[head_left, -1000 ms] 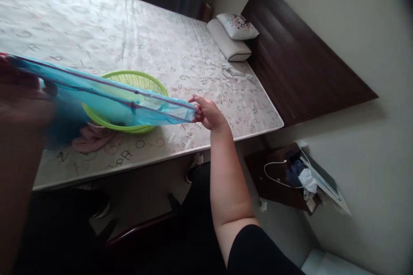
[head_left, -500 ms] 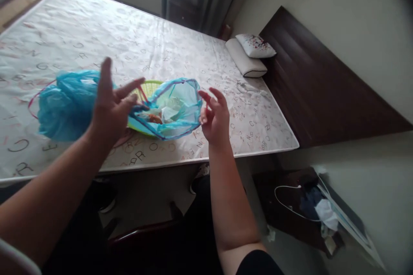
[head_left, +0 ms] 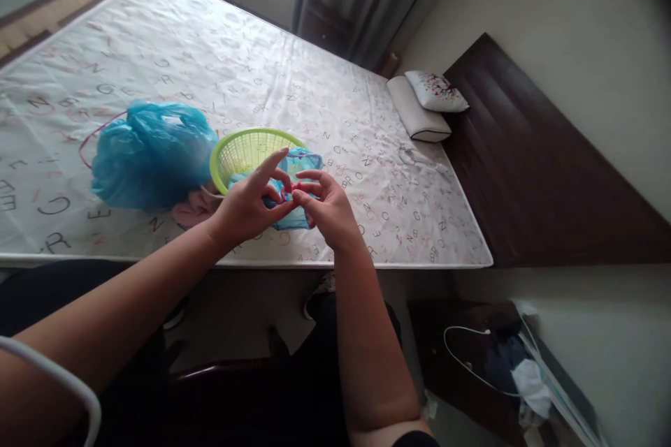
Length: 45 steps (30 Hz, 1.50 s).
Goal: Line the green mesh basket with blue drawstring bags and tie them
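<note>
Blue drawstring bag (head_left: 309,160) lies at the near side of the mattress (head_left: 272,66), partly in the green basket (head_left: 217,164), its visible end reaching out past the rim toward the headboard (head_left: 550,160). Its long axis seems to run sideways, along the mattress edge, though both hands hide the middle from me. I see the right hand (head_left: 333,213) pinching the red drawstring (head_left: 295,190) between thumb and fingertips, narrow and close. The left hand (head_left: 251,202) meets it there, thumb and fingers drawn in on the same cord — its index finger alone sticks out, pointing away from the body.

I count two blue bags: this one, and a puffed blue bag (head_left: 152,157) left of the basket, a pink cord loop (head_left: 87,147) pointing leftward from it. One basket, one pink cloth (head_left: 193,208) just beside it. Two pillows by the headboard — a beige pillow (head_left: 416,112) and a patterned cushion (head_left: 437,89) resting against it. One nightstand (head_left: 445,311) carries a looped white cable (head_left: 461,363).
</note>
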Tool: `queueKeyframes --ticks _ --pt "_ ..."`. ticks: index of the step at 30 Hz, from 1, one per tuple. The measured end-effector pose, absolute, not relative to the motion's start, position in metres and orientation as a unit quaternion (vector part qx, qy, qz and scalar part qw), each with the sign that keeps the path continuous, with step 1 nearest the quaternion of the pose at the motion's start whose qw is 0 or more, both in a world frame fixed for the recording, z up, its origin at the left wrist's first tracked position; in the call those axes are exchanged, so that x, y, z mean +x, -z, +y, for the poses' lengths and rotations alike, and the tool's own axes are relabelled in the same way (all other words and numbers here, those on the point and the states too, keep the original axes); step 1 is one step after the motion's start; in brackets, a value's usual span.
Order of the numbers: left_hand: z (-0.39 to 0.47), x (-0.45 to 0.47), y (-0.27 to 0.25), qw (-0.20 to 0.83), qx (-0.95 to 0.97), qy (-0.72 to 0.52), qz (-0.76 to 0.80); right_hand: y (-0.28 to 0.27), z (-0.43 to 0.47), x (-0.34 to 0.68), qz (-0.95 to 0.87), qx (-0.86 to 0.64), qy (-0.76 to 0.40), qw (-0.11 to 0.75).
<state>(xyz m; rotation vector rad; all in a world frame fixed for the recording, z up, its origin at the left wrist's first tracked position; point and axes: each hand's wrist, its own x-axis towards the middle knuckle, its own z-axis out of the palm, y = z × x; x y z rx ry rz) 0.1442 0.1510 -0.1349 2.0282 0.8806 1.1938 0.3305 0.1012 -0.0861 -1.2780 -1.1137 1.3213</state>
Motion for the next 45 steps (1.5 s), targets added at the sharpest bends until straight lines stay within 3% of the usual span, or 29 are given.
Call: queueKeyframes --ticks 4,11,22,26,32,39,45 --pt "0.152 0.145 0.137 0.279 0.780 -0.444 0.342 0.083 0.100 0.331 -0.469 -0.513 -0.568 0.442" --pt "0.155 0.145 0.141 0.229 0.804 -0.444 0.321 0.075 0.096 0.334 -0.459 -0.486 -0.562 0.487" --pt "0.148 0.151 0.149 0.224 0.810 -0.414 0.348 0.078 0.090 0.332 -0.567 -0.585 -0.420 0.400" --pt "0.149 0.153 0.151 0.234 0.807 -0.428 0.334 0.084 0.093 0.337 -0.554 -0.591 -0.427 0.401" --pt "0.154 0.152 0.154 0.222 0.826 -0.433 0.286 0.088 0.099 0.338 -0.482 -0.544 -0.468 0.503" --pt "0.165 0.150 0.172 0.251 0.861 -0.286 0.337 0.072 0.097 0.337 -0.430 -0.447 -0.461 0.635" --pt "0.171 0.138 0.160 0.147 0.790 -0.495 0.331 0.064 0.097 0.350 -0.352 -0.450 -0.425 0.702"
